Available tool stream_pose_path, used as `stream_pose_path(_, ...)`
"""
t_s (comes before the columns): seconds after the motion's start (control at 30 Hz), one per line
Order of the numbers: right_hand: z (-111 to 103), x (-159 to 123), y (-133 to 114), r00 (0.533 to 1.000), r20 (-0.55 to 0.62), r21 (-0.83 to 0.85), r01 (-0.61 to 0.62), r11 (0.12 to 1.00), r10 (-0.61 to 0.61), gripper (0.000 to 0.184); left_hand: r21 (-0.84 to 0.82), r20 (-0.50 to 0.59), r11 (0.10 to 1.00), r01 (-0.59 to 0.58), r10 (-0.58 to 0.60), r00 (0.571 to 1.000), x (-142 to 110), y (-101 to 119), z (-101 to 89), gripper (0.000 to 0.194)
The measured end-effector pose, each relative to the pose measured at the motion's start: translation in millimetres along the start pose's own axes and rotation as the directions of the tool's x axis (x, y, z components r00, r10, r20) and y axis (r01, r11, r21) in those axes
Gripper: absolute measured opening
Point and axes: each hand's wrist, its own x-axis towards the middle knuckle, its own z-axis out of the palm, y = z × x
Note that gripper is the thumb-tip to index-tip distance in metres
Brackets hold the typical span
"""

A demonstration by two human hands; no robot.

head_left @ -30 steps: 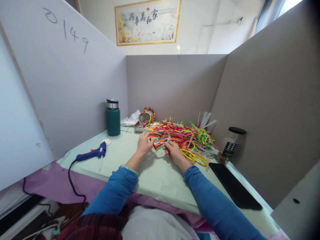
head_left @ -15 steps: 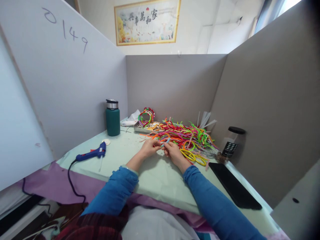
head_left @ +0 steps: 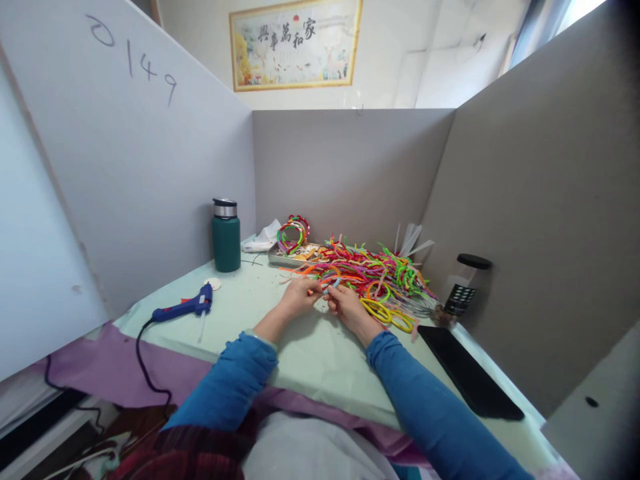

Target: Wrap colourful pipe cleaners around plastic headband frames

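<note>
Close together over the table's middle, my left hand [head_left: 300, 297] and my right hand [head_left: 347, 308] are both closed in a pinch. Between their fingertips is a light-blue pipe cleaner [head_left: 332, 285], partly hidden by the fingers. Just beyond them spreads a tangled heap of colourful pipe cleaners [head_left: 360, 261], mostly red, orange, pink and green. Yellow rings [head_left: 387, 313] lie on the table to the right of my right hand. Behind my left hand, a metal tray [head_left: 287, 259] holds small pieces, and colourful wrapped hoops [head_left: 293, 235] stand at it.
A blue glue gun [head_left: 183, 308] with a cord lies at left, near a green bottle [head_left: 226, 237]. On the right are a black flat object [head_left: 467, 370] and a clear jar with a black lid [head_left: 463, 287]. White sticks [head_left: 411, 239] stand behind the heap. Grey partitions [head_left: 350, 170] enclose the table.
Almost nothing differs. Both hands stay in the same place, with only a slight shift of the fingers around the light-blue pipe cleaner.
</note>
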Motion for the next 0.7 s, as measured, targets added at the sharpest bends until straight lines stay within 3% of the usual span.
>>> stream_pose_path(0.1, -1.0, 1.5, 1.0, 0.999, 0.0, -0.072, 0.033, 0.997, -0.033, 0.029, -0.032, 0.026, 0.999, 0.04, -0.039, 0.999, 0.1, 0.2, 1.4, 0.008)
stream_pose_path(0.2, -1.2, 2.4, 1.7, 0.993, 0.001, -0.203, 0.119, 0.972, -0.122, 0.029, -0.15, 0.105, 0.974, 0.17, -0.156, 0.982, 2.0, -1.4, 2.9, 0.012)
stream_pose_path(0.37, 1.7, 1.7, 3.3, 0.973, 0.033, -0.34, 0.226, 0.913, -0.228, 0.025, -0.378, 0.236, 0.833, 0.405, -0.336, 0.912, 4.0, -4.0, 2.3, 0.02)
stream_pose_path(0.57, 1.1, 2.3, 7.2, 0.956, 0.082, -0.401, 0.29, 0.869, -0.282, 0.022, -0.486, 0.409, 0.727, 0.485, -0.301, 0.861, 0.6, -2.3, -1.8, 0.03)
stream_pose_path(0.7, -0.5, 3.1, 8.4, 0.953, 0.111, -0.436, 0.303, 0.847, -0.283, 0.021, -0.51, 0.454, 0.688, 0.516, -0.293, 0.841, -0.1, -1.6, -4.5, 0.034)
